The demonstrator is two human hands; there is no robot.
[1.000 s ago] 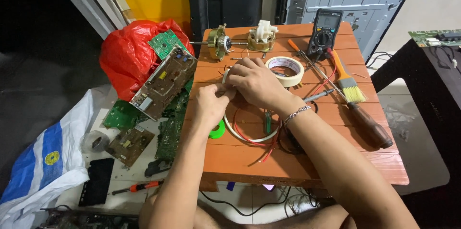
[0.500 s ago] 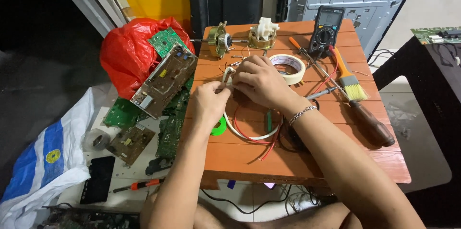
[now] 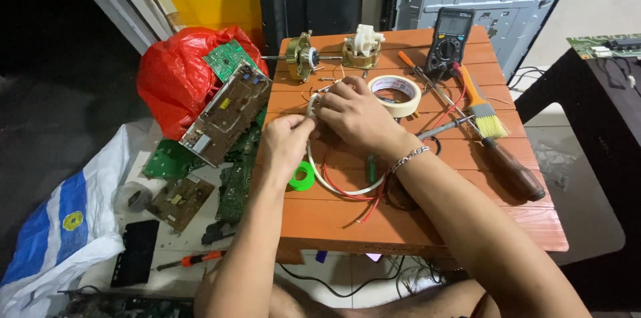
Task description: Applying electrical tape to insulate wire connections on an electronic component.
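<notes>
Wire loop (image 3: 337,188): white-and-red, on table (image 3: 427,224); my left hand (image 3: 287,144) and right hand (image 3: 354,114) grips clamped on its 12 o'clock end.

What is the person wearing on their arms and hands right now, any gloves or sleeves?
No gloves and no sleeves in view: both forearms are bare. The right hand has a thin silver chain bracelet at the wrist. The left hand shows no ring, watch or band.

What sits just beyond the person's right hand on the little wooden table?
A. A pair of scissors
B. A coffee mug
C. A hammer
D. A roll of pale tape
D: a roll of pale tape lies flat on the wooden table, right beside the right hand.
</notes>
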